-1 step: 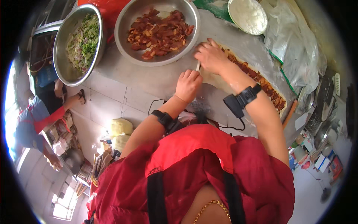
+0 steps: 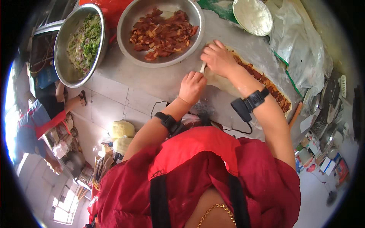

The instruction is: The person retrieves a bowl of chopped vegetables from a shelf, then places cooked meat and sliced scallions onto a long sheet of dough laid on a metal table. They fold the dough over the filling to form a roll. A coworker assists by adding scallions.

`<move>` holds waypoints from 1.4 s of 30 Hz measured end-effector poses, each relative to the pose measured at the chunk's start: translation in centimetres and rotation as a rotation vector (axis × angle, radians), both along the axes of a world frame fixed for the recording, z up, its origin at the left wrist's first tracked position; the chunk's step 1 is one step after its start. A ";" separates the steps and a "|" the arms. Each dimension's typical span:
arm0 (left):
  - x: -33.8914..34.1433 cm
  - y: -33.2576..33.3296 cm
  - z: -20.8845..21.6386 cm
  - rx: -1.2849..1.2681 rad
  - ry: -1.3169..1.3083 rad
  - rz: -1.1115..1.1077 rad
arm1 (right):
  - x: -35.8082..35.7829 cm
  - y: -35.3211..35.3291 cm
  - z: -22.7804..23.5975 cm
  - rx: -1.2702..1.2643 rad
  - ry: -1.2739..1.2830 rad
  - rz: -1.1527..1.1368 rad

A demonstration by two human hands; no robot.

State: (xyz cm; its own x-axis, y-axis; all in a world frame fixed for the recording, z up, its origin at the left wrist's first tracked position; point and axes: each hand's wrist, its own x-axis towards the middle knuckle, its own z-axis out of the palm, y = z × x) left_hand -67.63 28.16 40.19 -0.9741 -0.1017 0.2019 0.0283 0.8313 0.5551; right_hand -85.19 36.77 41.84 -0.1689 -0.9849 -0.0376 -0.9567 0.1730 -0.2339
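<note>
A long, thin sheet of dough [image 2: 217, 81] lies on the metal worktop, with a strip of reddish-brown sliced meat [image 2: 262, 78] along its far side. At the sheet's left end, my left hand [image 2: 192, 87] is closed, pinching the dough. A narrow pale bit of dough stretches from it up to my right hand [image 2: 218, 59], whose bent fingers grip the dough close to the meat's end. My right fingertips are partly hidden. Behind my hands stands a wide steel bowl [image 2: 122, 41] holding more of the meat.
Left of it is a steel bowl [image 2: 57, 57] of chopped green and purplish vegetables. A round container of white flour [image 2: 253, 17] and clear plastic sheeting [image 2: 300, 49] are at the back right. A wooden stick [image 2: 295, 114] lies at the right. Another person [image 2: 36, 121] is at far left.
My right hand has shifted slightly right, away from my left hand, and the pale bit of dough between them shows more. My left hand has barely moved.
</note>
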 end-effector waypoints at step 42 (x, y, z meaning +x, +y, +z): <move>-16.7 -43.0 14.3 0.953 0.479 0.547 | 4.0 -2.6 0.3 -0.493 -1.428 -1.166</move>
State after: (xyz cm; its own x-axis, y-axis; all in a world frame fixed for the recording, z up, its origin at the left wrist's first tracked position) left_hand -84.31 -14.85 54.50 -0.6016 -0.7845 0.1505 0.1705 0.0580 0.9836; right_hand -81.20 34.19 42.13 -0.7614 -0.3863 -0.5206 0.4924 0.1776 -0.8520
